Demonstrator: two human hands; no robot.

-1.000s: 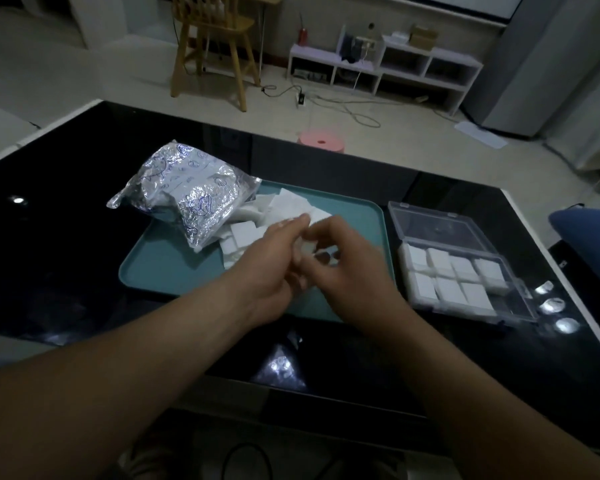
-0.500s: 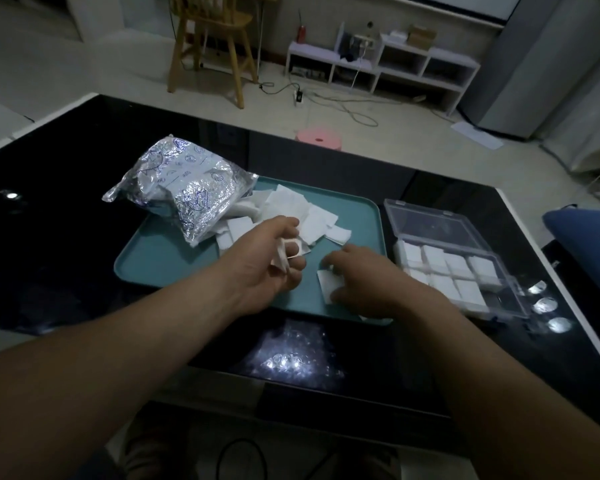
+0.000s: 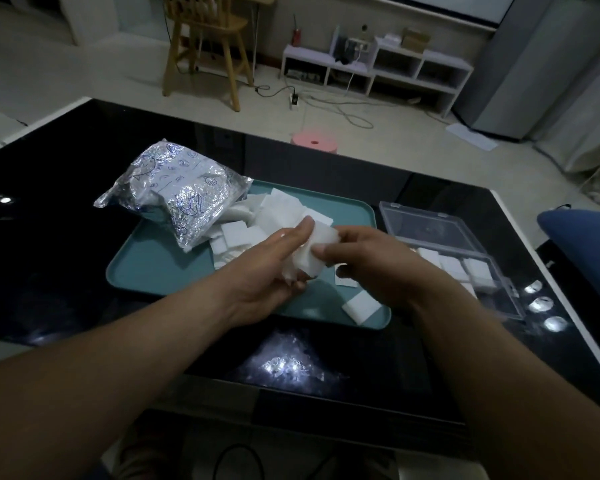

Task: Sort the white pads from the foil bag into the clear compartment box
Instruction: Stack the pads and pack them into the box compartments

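Gathering looks like my step: left hand (image 3: pixel 271 271) cups, right hand (image 3: pixel 371 268) pinches a bunch of white pads (image 3: pixel 314 252) over the teal tray (image 3: pixel 153 268); next they need squaring for the compartment box (image 3: pixel 508 294).

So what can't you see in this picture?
Head view only:
How many pads are held: the left hand and right hand cover them.
Near compartments of the clear box: the right wrist hides them.
What remains in the foil bag: foil is opaque.
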